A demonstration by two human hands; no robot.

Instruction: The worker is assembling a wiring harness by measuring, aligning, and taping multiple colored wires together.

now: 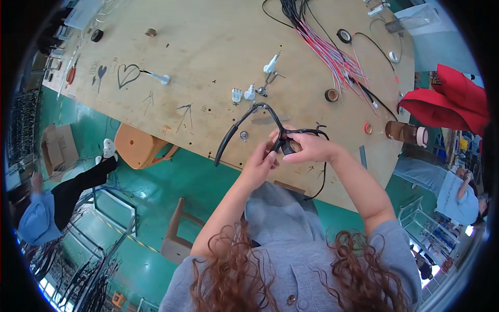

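A black taped wire harness (228, 136) with several branches is held over the near edge of the wooden table (197, 62). One thick branch arches up and to the left; thinner ones run right, and one droops past the table edge. My left hand (258, 165) is closed on the harness near its junction. Close beside it, my right hand (312, 147) grips the same junction from the right, with a dark tape roll (294, 147) at its fingers. Just beyond my hands stand white connectors (249, 92) and a small metal clamp (268, 80).
Red, white and black wires (332, 54) fan across the far right of the table. Tape rolls (331, 95), a brown bottle (408, 133) and red cloth (442, 99) are at the right. An orange stool (138, 147) and a brown chair (176, 234) stand left. Other people (39, 218) are nearby.
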